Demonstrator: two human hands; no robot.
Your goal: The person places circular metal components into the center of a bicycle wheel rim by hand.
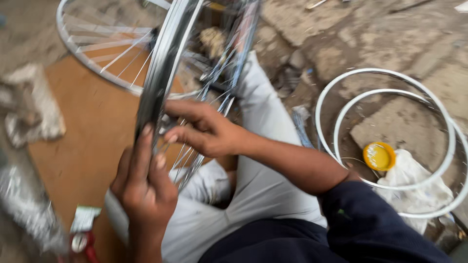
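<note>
While left hand (144, 182) grips wheel rim (158, 73), right fingers (178, 136) seemingly pinch spoke (195, 156).

Bare orange board (92, 122) open at left; spoked wheel (165, 63) blocks ahead; white rims (390, 73) and yellow lid (379, 156) crowd right

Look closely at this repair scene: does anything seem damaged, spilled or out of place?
Nothing stands out. The left hand grips the wheel rim, the right hand works at its spokes; two bare white rims lie flat beside.
</note>
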